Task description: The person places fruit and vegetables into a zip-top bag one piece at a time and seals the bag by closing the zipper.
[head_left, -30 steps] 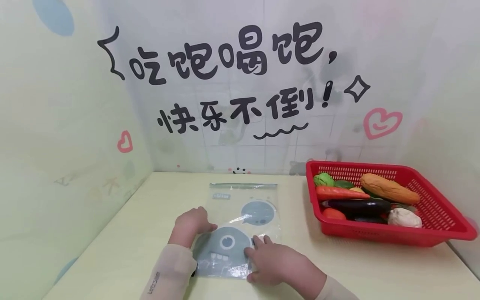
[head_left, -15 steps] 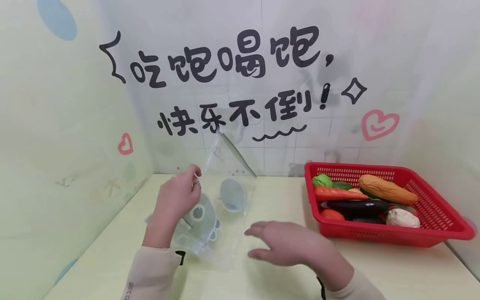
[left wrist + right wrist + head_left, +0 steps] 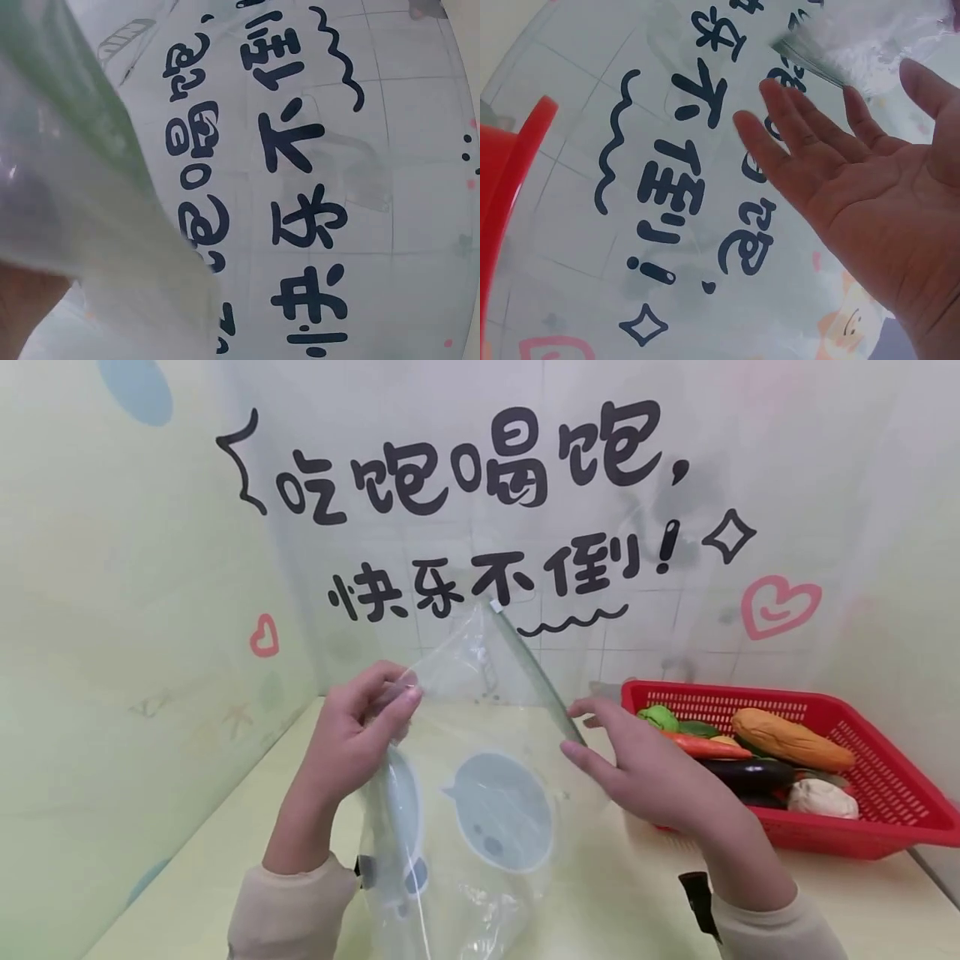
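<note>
A clear zip bag [image 3: 501, 810] with pale blue cartoon prints is held up in front of me, tilted. Its green zip strip [image 3: 531, 664] slants down to the right, with a small white slider [image 3: 496, 607] at the top end. My left hand [image 3: 352, 727] pinches the bag's left side between thumb and fingers. At the lower end of the strip is my right hand [image 3: 660, 768], its thumb and fingertips right at the edge. The right wrist view shows that hand's fingers [image 3: 817, 150] spread out. In the left wrist view, the blurred bag [image 3: 90, 195] covers most of the hand.
To the right stands a red basket [image 3: 885, 837] holding a carrot [image 3: 705, 746], an eggplant [image 3: 753, 773], a white bulb [image 3: 822, 799] and a long orange-brown item [image 3: 791, 739]. My right forearm overlaps its near left corner. A lettered wall [image 3: 360, 652] closes off the back of the table [image 3: 217, 868].
The bag lay flat on the table under both hands; my left hand lifted it upright and nearer. My right hand came away, then rose to the zip end.
</note>
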`<state>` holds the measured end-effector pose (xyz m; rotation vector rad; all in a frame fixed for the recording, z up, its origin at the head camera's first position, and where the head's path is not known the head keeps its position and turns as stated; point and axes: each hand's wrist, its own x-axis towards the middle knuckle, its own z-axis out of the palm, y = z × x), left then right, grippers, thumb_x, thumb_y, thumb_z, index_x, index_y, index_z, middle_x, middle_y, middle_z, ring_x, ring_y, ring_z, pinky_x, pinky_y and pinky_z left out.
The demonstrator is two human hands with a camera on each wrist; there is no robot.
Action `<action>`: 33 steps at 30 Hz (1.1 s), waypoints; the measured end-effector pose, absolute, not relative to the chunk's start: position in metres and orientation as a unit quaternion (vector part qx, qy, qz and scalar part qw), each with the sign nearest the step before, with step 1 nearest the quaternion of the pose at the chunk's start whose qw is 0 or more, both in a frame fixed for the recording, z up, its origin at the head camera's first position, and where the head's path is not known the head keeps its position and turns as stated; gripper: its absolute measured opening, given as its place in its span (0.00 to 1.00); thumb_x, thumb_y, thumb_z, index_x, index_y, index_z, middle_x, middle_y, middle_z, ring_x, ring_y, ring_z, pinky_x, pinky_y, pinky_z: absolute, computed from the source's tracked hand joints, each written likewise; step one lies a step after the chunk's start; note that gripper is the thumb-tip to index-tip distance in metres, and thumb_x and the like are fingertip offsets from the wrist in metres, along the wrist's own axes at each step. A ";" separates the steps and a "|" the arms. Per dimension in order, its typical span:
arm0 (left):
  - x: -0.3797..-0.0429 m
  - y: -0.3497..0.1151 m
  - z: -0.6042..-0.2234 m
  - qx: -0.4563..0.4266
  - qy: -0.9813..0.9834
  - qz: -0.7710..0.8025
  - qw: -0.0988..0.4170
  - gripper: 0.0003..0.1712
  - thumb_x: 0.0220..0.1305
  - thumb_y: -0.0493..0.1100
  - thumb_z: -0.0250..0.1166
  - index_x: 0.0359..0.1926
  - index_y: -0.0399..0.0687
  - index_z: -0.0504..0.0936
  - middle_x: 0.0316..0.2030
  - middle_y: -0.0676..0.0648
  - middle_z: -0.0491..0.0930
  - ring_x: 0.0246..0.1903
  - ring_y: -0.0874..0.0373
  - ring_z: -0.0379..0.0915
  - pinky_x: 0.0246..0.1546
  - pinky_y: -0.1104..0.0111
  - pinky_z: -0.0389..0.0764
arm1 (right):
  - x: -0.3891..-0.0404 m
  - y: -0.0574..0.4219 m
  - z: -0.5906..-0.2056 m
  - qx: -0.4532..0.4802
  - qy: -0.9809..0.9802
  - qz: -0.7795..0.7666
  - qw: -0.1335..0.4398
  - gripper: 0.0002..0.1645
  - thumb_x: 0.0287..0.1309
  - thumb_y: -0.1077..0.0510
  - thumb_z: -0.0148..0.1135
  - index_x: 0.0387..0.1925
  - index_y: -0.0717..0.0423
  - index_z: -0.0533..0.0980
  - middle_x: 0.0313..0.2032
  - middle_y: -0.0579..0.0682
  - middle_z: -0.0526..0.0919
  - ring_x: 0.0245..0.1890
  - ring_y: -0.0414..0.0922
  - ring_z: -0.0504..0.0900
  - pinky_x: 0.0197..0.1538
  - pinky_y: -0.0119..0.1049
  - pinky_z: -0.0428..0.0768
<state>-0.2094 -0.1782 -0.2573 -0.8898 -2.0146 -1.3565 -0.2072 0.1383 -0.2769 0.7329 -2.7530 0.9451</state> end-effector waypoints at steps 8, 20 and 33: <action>-0.213 -0.175 -0.260 -0.410 -0.676 -0.554 0.263 0.06 0.66 0.26 0.52 0.37 0.31 0.76 0.18 0.47 0.68 0.18 0.58 0.65 0.17 0.72 0.69 | -0.205 0.156 -0.268 0.282 -0.744 0.605 0.012 0.16 0.68 0.58 0.56 0.54 0.56 0.67 0.33 0.55 0.80 0.26 0.50 0.79 0.34 0.37 0.83; -0.214 -0.120 -0.273 -0.333 -0.822 -0.225 0.402 0.21 0.65 0.44 0.61 0.57 0.42 0.74 0.49 0.47 0.77 0.50 0.56 0.71 0.50 0.63 0.78 | -0.208 0.162 -0.261 0.211 -0.740 0.624 0.137 0.14 0.63 0.56 0.62 0.46 0.61 0.78 0.36 0.52 0.81 0.30 0.46 0.79 0.32 0.30 0.84; -0.211 -0.074 -0.278 -0.357 -0.914 -0.126 0.148 0.24 0.70 0.55 0.57 0.63 0.55 0.72 0.43 0.57 0.82 0.39 0.65 0.78 0.39 0.66 0.81 | -0.234 0.154 -0.271 0.197 -0.787 0.528 0.251 0.15 0.64 0.51 0.61 0.47 0.55 0.79 0.39 0.50 0.80 0.31 0.43 0.84 0.32 0.31 0.84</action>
